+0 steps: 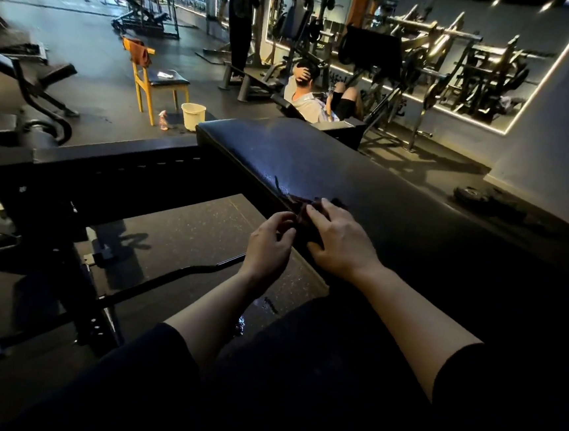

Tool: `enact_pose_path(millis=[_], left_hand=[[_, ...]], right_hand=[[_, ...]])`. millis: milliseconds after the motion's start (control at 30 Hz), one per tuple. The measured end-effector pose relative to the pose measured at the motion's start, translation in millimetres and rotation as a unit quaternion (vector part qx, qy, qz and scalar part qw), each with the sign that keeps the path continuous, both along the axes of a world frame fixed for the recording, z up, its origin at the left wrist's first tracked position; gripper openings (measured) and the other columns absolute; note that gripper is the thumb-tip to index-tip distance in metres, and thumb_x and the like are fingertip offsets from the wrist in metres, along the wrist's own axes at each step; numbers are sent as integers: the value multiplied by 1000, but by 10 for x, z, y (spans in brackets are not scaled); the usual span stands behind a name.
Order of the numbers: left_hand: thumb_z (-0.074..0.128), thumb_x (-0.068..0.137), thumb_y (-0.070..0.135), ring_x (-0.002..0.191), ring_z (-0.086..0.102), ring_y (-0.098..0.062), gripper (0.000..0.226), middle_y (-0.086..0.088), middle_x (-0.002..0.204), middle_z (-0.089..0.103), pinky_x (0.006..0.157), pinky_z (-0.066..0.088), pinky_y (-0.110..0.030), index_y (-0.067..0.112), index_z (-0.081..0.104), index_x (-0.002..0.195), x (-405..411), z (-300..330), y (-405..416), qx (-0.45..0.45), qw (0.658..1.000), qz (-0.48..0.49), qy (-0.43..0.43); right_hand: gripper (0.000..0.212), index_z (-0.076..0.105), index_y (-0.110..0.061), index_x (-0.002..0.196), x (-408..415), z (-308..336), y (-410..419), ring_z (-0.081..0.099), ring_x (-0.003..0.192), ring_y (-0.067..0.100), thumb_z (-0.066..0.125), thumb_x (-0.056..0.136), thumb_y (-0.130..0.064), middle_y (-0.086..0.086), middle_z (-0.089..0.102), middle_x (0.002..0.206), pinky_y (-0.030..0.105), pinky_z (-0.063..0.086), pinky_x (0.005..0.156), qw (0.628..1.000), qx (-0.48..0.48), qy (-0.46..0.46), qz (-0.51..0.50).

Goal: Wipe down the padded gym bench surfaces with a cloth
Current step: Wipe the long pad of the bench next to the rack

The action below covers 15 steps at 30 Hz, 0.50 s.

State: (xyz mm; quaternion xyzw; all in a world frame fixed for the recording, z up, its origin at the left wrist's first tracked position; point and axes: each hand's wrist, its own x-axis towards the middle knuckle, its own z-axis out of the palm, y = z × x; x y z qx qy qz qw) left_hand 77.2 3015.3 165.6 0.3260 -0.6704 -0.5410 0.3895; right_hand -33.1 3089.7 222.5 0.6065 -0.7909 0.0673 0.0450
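A long black padded bench point(315, 156) runs from the lower right toward the middle of the view, its top glossy. A dark cloth point(303, 206) lies bunched on the pad's left edge. My right hand point(339, 240) rests on top of the cloth, fingers spread over it. My left hand point(270, 240) sits just off the pad's edge and pinches the cloth's near corner with curled fingers. Most of the cloth is hidden under my hands.
A black steel frame point(115, 162) and bar point(167, 277) stand left of the bench. Farther back are a yellow chair point(150, 80), a white bucket point(192, 116) and a spray bottle point(163, 120). A person point(307, 93) sits beyond the bench; another point(240, 19) stands. Weight plates point(477, 196) lie on the floor at right.
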Motion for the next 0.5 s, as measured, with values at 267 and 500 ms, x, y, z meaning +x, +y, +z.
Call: enact_pose_path(millis=[267,500], left_hand=[[58,90,14,97,64,-18,26,-8,105,65,87,54,-45,17,62,115,-68,28,-232,-70,997,-5,-15],[55,89,5,96,59,-19,27,-10,110,58,89,50,-43,13,60,115,-66,-42,-224,-116,992,22,-37]], right_hand=[[57,38,-18,145,-238,151,-56,18,144,23,58,91,-22,8,24,155,37,18,118,995,-59,-65,-53],[56,46,-22,141,-5,14,-35,29,139,20,53,87,-9,3,35,152,33,24,115,991,-39,-113,-57]])
